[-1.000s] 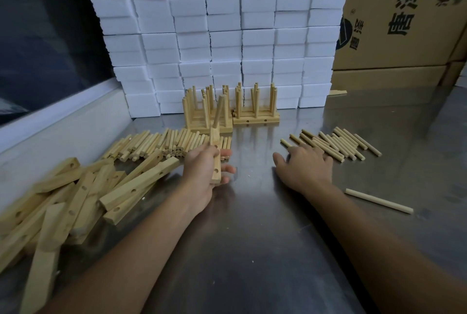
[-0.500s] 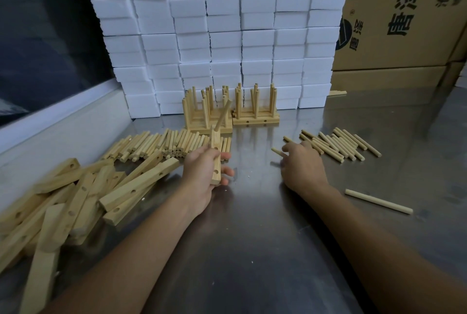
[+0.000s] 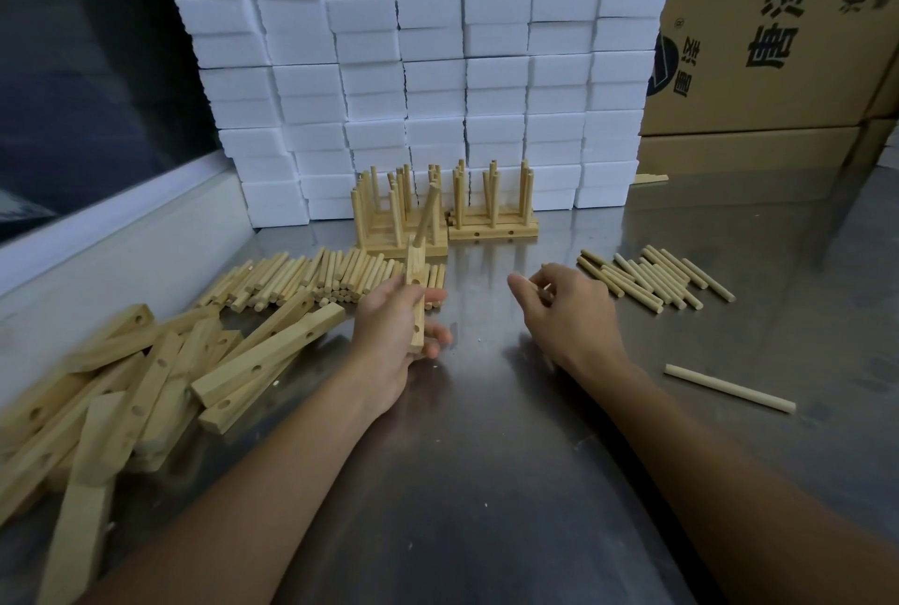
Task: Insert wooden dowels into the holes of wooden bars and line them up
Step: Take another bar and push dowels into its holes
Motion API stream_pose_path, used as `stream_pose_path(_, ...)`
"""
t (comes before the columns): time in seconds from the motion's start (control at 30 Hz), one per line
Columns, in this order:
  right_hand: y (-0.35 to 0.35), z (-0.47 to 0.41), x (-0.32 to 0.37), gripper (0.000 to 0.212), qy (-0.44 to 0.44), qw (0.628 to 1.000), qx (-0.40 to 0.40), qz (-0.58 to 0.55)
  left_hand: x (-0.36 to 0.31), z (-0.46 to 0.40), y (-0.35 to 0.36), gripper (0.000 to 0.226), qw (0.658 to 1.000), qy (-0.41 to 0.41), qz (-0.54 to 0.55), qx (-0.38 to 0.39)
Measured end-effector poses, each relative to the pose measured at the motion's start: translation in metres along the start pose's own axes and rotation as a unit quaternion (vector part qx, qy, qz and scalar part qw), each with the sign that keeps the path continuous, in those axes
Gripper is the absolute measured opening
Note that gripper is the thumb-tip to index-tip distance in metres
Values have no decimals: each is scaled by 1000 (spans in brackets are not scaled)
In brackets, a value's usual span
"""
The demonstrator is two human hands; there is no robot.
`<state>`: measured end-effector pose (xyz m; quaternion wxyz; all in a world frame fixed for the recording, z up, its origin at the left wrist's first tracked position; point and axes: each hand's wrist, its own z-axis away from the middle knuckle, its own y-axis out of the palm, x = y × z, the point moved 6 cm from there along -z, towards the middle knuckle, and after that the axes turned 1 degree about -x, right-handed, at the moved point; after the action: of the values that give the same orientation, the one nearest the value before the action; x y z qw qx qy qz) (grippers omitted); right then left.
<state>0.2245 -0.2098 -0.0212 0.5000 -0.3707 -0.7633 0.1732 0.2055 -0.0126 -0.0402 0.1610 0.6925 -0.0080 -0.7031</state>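
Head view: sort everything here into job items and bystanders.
Job:
- left hand, gripping a bar with one dowel in it
- right hand, holding a dowel, hardly visible
- bar pile
- dowel piles
- finished bars

Bystanders:
- white blocks
- cartons
- stray long dowel

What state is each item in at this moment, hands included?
Left hand: gripping the held bar.
Held bar: off the table, one dowel in its far hole, two holes open.
Right hand: fingers curled, apparently pinching a dowel; hard to confirm.
Finished bars: upright dowels fitted, lined up by the white blocks.
Loose bars: piled, holes empty.
Single dowel: lying flat, apart.
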Motion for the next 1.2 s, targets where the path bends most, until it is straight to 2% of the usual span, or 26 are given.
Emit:
stream_pose_path(0.13,-2,0,0,32,-7,1000,-21,-20,-1,1,-1,15,1000,1,-28,-10)
stream_pose_path(0.47,-6,0,-3,16,8,995,-40,-96,6,8,13,17,986,-102,120,58)
stream_pose_path(0.63,-4,-1,-8,33,12,995,-25,-93,5,9,13,18,985,-100,123,66)
stream_pose_path(0.73,-5,-1,-7,23,17,990,-26,-141,5,11,15,18,988,-86,107,72)
stream_pose_path(0.83,-6,0,-4,7,54,964,-28,-259,4,12,16,19,991,-71,82,74)
stream_pose_path(0.9,-3,1,-3,13,119,930,-23,-346,3,12,19,17,993,-64,62,81)
stream_pose_path(0.97,5,4,2,18,182,883,22,-432,4,13,21,16,993,-61,43,91)
stream_pose_path(1.07,16,8,15,21,206,826,91,-517,5,14,23,16,993,-57,27,101)
stream_pose_path(1.13,21,11,22,19,190,831,112,-511,5,13,24,17,993,-53,22,108)
stream_pose_path(1.2,24,14,26,17,170,855,113,-476,5,13,25,18,992,-48,17,114)
